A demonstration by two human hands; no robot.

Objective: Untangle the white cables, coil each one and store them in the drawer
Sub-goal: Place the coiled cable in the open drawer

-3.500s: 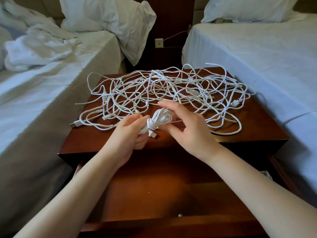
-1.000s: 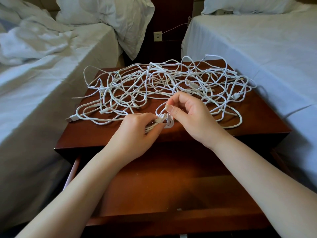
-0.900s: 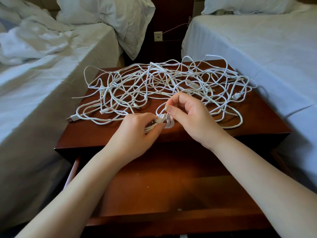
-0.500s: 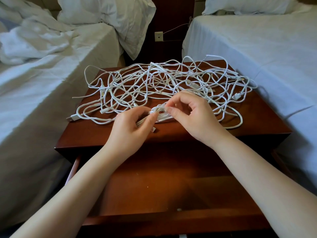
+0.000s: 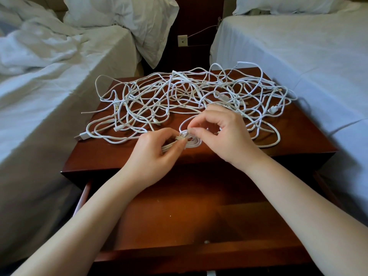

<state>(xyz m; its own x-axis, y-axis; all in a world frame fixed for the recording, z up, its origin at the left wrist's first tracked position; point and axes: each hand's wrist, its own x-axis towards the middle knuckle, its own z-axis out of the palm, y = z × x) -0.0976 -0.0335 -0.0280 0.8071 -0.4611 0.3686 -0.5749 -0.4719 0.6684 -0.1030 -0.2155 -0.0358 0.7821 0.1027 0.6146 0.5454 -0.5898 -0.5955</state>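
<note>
Dark wood nightstand (image 5: 111,156) between two white beds: rumpled left bed (image 5: 49,86), smooth right bed (image 5: 298,56). Pillows (image 5: 129,14) far. Wall socket (image 5: 182,40) on dark panel behind. Soft daylight.

**Lots of white, lots of dark wood**

A reddish wood counter (image 5: 103,154) sits between the left bed (image 5: 49,92) and the right bed (image 5: 298,56). The left one has a rumpled duvet (image 5: 35,44) and a big pillow (image 5: 139,20) slumping off its corner. The right one's smooth, with a second pillow (image 5: 288,4) at the top. Behind is a small wall socket (image 5: 182,40) with a thin cord (image 5: 201,31) running right.
</note>
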